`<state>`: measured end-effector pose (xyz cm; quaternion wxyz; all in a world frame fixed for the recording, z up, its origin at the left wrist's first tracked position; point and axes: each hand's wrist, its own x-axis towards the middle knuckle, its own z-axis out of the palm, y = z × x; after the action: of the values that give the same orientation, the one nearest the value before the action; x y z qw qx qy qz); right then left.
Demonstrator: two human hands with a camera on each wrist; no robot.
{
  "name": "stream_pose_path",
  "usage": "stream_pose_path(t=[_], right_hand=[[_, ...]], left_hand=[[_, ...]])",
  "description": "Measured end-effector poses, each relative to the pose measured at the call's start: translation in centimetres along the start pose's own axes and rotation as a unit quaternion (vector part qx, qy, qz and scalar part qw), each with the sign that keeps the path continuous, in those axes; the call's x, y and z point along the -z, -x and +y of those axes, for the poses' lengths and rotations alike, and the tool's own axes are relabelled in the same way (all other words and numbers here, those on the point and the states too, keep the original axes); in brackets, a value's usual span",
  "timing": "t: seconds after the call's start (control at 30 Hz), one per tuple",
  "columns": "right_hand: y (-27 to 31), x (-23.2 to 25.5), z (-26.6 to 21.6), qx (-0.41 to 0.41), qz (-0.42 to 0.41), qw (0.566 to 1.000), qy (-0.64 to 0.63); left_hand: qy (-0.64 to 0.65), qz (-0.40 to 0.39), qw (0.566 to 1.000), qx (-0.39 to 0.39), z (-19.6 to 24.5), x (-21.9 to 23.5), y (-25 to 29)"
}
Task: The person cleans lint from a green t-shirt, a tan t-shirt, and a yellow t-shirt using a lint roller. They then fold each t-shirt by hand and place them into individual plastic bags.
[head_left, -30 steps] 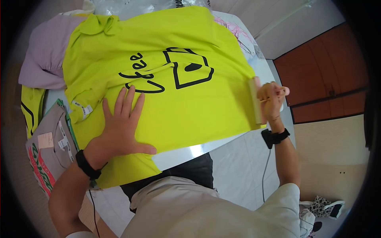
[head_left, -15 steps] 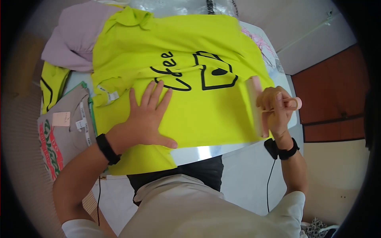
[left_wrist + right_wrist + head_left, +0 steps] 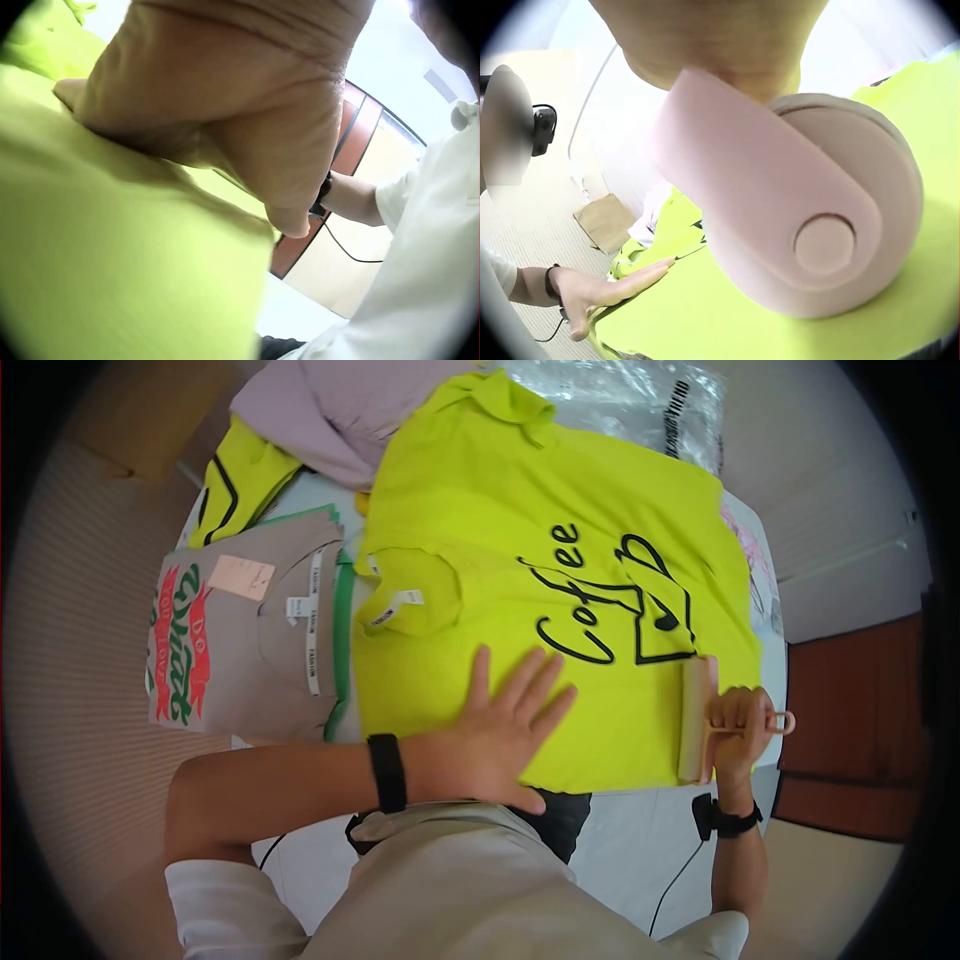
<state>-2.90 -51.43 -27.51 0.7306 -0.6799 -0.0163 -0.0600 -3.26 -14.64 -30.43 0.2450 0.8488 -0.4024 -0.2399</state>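
A white table [image 3: 640,830] carries everything here, and most of it is covered by a bright yellow-green cotton T-shirt printed with black "Coffee" lettering [image 3: 560,560], spread flat with its collar toward ten o'clock and its hem hanging a little over the near edge. At nine o'clock of it lies a folded grey T-shirt with red and green lettering and paper tags [image 3: 250,630]; at eleven o'clock a crumpled lilac garment [image 3: 340,410] sits touching the yellow-green shirt's shoulder, and at one o'clock a clear plastic bag [image 3: 640,400] peeks out from under it. The person's left hand [image 3: 500,730] lies palm down on the shirt's lower front, fingers straight and spread, pinning the cloth just below the lettering. At three o'clock of that hand, on the shirt's side edge, rests a pale pink lint roller with a looped handle [image 3: 695,720]; the right hand [image 3: 740,730] has its fingers wrapped round the handle, and the right wrist view shows the drum [image 3: 795,217] sitting on the fabric. To my eye the risk is the sticky drum dragging the loose side edge up and bunching it, since the pinning hand sits well apart from the roller; the roller could also run off the table's edge.
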Motion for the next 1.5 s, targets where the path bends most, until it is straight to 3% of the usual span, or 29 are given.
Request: stream_pose_path(t=[0.13,0.23,0.37,0.43,0.57,0.67,0.83,1.03,1.17,1.27,1.37,1.5], right_hand=[[-0.9,0.2,-0.2,-0.004,-0.002,1.0,0.03],[-1.4,-2.0,-1.0,-0.027,0.018,0.998,0.048],[-3.6,-8.8,-1.2,-0.029,0.01,0.999,-0.033],[-4.5,-13.7,-0.8,-0.002,0.004,0.999,0.035],[-4.5,-21.7,2.8,-0.029,-0.117,0.993,0.015],[-3.9,-26.1,4.5,-0.05,-0.181,0.974,-0.125],[-4.9,-25.4,6.4,-0.015,-0.177,0.98,-0.091],[-6.0,-24.9,6.5,-0.035,-0.135,0.963,-0.231],[-6.1,-26.3,6.9,-0.003,-0.193,0.969,-0.154],[-8.9,-26.0,7.7,0.005,-0.17,0.975,-0.145],[-9.2,-27.8,7.3,-0.027,-0.193,0.953,-0.23],[-9.8,-30.2,7.8,-0.074,-0.213,0.954,-0.198]], left_hand=[[0.03,-0.018,0.998,-0.047,1.8,0.5,2.2],[0.064,0.051,0.997,-0.002,1.5,-1.0,2.9],[0.014,0.161,0.979,0.124,0.4,-1.4,5.3],[0.032,0.224,0.962,0.151,0.0,-2.1,6.6],[0.028,0.275,0.947,0.161,-0.2,-3.5,8.3],[0.017,0.296,0.94,0.171,0.1,-5.0,8.8],[0.015,0.298,0.935,0.19,1.4,-5.1,9.3],[-0.029,0.3,0.938,0.172,0.1,-3.6,8.7],[-0.048,0.281,0.946,0.157,-2.1,-3.7,7.6],[-0.036,0.301,0.94,0.156,-2.7,-4.6,7.3],[-0.056,0.382,0.915,0.115,-3.4,-5.4,6.8],[-0.021,0.443,0.888,0.122,-3.2,-5.0,6.6]])
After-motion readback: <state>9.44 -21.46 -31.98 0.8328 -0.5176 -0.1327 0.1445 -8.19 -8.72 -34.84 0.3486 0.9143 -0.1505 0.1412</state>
